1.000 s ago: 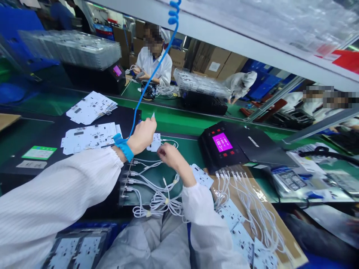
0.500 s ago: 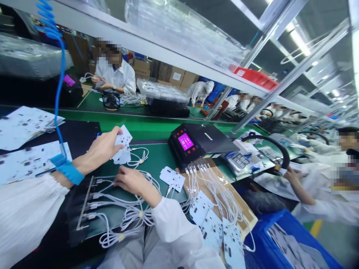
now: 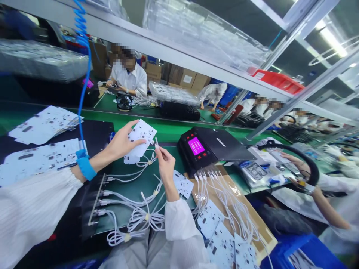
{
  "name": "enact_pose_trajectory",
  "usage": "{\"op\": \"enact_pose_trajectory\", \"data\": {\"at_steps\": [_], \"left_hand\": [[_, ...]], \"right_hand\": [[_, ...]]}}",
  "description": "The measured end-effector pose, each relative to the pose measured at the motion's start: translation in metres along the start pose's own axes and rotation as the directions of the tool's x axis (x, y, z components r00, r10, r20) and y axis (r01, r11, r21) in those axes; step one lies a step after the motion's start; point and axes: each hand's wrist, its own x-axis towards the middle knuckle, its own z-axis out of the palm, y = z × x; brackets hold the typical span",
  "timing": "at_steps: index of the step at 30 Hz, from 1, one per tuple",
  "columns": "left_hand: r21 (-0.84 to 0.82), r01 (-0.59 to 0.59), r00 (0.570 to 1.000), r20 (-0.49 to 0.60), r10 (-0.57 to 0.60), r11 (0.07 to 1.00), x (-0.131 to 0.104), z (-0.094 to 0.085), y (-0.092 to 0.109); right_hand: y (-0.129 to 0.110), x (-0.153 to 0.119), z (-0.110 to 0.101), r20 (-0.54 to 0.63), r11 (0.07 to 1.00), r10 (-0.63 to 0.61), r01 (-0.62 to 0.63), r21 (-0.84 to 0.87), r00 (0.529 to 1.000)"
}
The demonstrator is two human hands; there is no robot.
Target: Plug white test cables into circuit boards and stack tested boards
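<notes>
My left hand (image 3: 123, 140), with a blue wrist strap (image 3: 85, 164), is closed on a white circuit board (image 3: 144, 130), thumb across its face. Just right of that board, my right hand (image 3: 166, 160) pinches the plug end of a white cable (image 3: 156, 143). The plug is close to the board's edge; whether they touch, I cannot tell. Part of another board (image 3: 131, 158) shows below the held one. A further white board (image 3: 183, 185) lies on the green mat, partly behind my right hand. Bundled white cables (image 3: 147, 216) run from a black box at the left.
A black tester (image 3: 193, 149) with a lit pink screen stands right of centre, white cables plugged in its front. Boards lie stacked at left (image 3: 45, 125) and lower right (image 3: 221, 243). A blue bin (image 3: 297, 254) stands lower right. A co-worker's arm (image 3: 327, 205) is at the right.
My right hand has moved up from the cables to the held board's edge, now with a cable plug. The board in my left hand is turned more towards me. The view has shifted left.
</notes>
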Motion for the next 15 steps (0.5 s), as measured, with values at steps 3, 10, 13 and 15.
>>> {"op": "enact_pose_trajectory", "data": {"at_steps": [3, 10, 13, 15], "left_hand": [[-0.001, 0.032, 0.999, 0.008, -0.032, 0.999, 0.0, 0.0, 0.002], [-0.003, 0.045, 0.999, 0.013, -0.045, 0.999, 0.0, 0.0, 0.002], [0.001, 0.024, 0.999, 0.029, -0.024, 1.0, 0.0, 0.0, -0.001], [0.01, 0.016, 0.998, 0.063, -0.017, 1.0, 0.001, -0.001, -0.003]], "right_hand": [[-0.002, -0.003, 0.003, 0.024, 1.0, -0.006, 0.006, 0.009, 1.0], [-0.003, 0.0, 0.003, 0.023, 1.0, -0.023, 0.023, -0.006, 0.999], [-0.008, 0.001, -0.002, 0.077, 0.997, -0.066, 0.069, -0.035, 0.995], [-0.011, 0.001, -0.007, 0.129, 0.991, -0.089, 0.101, -0.088, 0.988]]}}
